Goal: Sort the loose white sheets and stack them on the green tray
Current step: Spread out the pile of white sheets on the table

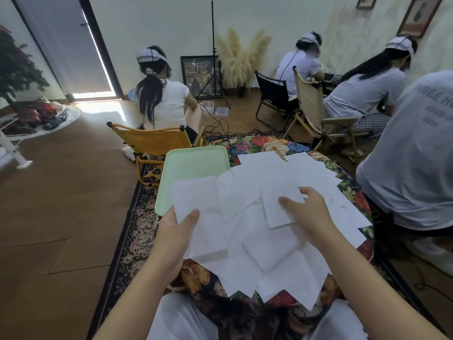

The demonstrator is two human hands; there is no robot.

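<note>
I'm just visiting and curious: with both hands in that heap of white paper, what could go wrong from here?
The left hand pinches its sheets only at one edge, so they could fan out or slip. The loose pile overhangs the near edge of the floral cloth, so a nudge might send sheets to the floor. The right hand may lift several sheets at once.

Both bare forearms reach forward — left hand (175, 238) pinching with thumb on top, right hand (310, 212) fingers curled in a grip.
</note>
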